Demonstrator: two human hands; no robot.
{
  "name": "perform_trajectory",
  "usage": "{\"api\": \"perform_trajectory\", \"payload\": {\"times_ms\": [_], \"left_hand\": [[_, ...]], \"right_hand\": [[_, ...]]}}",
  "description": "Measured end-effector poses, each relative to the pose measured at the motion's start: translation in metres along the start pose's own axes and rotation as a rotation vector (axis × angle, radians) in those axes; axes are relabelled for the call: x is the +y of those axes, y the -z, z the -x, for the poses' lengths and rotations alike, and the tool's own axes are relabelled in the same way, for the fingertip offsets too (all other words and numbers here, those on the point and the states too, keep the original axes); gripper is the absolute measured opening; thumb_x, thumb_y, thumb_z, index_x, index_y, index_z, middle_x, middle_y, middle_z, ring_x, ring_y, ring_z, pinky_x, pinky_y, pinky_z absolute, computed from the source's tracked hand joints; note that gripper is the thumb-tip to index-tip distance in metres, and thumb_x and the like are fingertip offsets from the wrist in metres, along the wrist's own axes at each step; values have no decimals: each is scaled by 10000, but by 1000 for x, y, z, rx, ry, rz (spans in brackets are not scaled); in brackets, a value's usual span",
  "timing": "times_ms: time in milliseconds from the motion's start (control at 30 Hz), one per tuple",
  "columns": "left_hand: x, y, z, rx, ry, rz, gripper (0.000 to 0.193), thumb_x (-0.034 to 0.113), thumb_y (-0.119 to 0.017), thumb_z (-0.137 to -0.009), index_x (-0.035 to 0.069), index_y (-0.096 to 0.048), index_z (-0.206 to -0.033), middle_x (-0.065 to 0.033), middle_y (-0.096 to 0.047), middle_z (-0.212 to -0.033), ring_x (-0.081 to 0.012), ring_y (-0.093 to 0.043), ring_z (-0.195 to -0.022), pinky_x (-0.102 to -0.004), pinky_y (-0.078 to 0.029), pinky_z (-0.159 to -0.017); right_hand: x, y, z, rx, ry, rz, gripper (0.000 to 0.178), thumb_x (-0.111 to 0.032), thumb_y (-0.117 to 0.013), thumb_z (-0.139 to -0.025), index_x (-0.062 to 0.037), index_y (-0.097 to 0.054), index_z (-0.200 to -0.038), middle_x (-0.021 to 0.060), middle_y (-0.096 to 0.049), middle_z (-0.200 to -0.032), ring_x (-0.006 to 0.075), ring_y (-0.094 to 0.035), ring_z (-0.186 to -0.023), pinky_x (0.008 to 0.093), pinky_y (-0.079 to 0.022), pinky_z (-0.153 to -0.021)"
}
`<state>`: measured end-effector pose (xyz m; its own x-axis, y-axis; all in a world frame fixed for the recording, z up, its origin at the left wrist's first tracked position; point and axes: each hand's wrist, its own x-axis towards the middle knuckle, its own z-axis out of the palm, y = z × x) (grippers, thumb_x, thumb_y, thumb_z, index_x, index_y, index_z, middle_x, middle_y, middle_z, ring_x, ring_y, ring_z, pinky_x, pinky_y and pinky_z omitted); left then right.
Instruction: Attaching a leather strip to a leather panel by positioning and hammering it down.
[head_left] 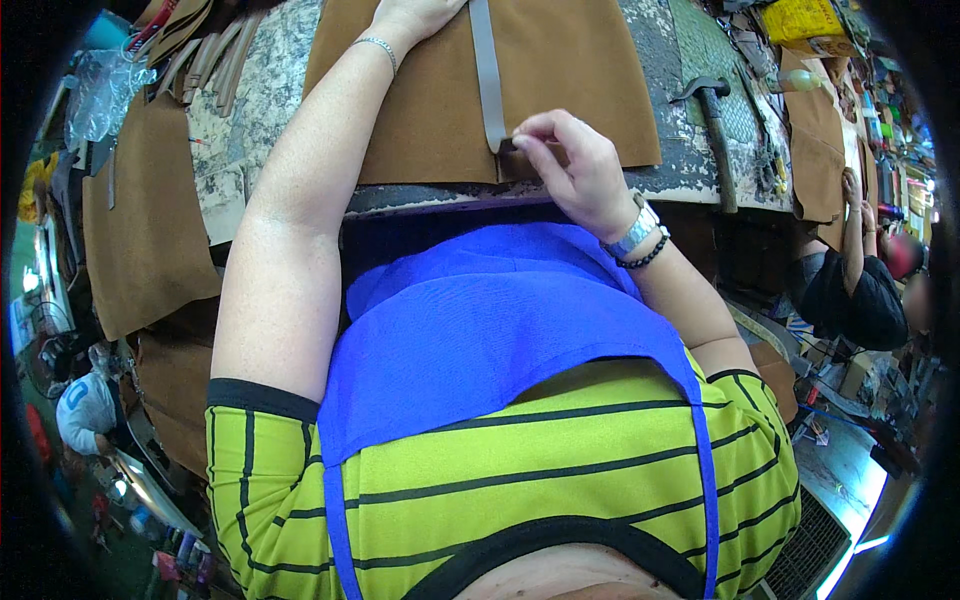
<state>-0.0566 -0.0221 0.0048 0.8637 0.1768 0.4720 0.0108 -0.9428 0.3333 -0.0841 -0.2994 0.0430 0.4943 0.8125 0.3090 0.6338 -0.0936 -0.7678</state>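
1. Head view: my right hand (583, 175) pinches a small dark tab (507, 146) between thumb and finger at the near end of the grey strip (486, 75), lightly, I judge, to steer that end.
2. Strip and panel (590, 70) lie together on the bench (268, 70), the strip running far to near over the brown panel, whose near edge sits by my apron (480, 320), probably for easy reach.
3. My left hand (417, 14) is on the panel's far part, left of the strip, perhaps steadying it; its fingers are cut off, so I cannot tell whether they press or pinch.
4. The hammer (717, 140) lies right of the panel, likely to leave the work free.
5. The strip's far end is out of view; whether the tab is its folded tip or separate, I cannot make out.
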Motion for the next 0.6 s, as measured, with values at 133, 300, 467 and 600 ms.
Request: {"api": "perform_trajectory", "payload": {"times_ms": [133,300,467,600], "left_hand": [[0,-1,0,-10,37,-34,429,341,-496,-936,69,-553,-1263,-111,-482,-1376,-271,-378,-1308,-452,-333,-1027],[1,-1,3,-38,36,-9,440,353,-497,-936,73,-548,-1272,-111,-477,-1382,-269,-361,-1324,-457,-322,-1042],[2,0,4,-22,28,-3,442,357,-495,-940,72,-548,-1273,-111,-475,-1385,-266,-360,-1325,-456,-323,-1040],[2,-1,4,-16,24,-9,442,356,-491,-944,66,-547,-1273,-110,-472,-1388,-266,-360,-1324,-449,-320,-1041]], "right_hand": [[2,-4,-7,67,-105,-224,118,-57,-660,-851,-20,-593,-940,126,-647,-831,226,-660,-761,290,-524,-671],[-4,4,4,33,435,41,166,-31,-688,-791,-60,-586,-919,78,-662,-905,247,-648,-768,327,-517,-672],[8,-6,23,-52,440,192,192,-76,-702,-778,-94,-584,-929,41,-653,-966,205,-635,-777,320,-491,-673],[11,-10,25,-50,424,198,202,-80,-708,-770,-98,-586,-931,35,-653,-961,198,-633,-797,325,-489,-693]]}}
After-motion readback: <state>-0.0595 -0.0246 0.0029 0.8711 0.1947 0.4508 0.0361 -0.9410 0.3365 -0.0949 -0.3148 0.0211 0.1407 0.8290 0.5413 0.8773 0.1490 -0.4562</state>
